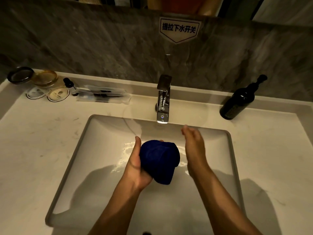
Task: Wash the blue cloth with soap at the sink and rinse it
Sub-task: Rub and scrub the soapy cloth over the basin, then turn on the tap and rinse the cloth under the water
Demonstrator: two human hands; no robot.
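The blue cloth (160,161) is bunched into a dark roll over the middle of the sink (81,138). My left hand (135,168) grips it from the left, thumb up along its side. My right hand (194,146) is a little to the right of the cloth, fingers straight and together, palm turned toward it, not touching it. The chrome faucet (163,100) stands behind the basin; no stream of water shows under its spout. A dark soap pump bottle (238,100) stands on the counter at the back right.
Wet patches glint on the basin floor around the cloth. At the back left of the counter (33,146) are two jars (33,78), a small dropper bottle (70,85) and a clear tray of packets (103,95). A stone wall with a sign (178,29) rises behind.
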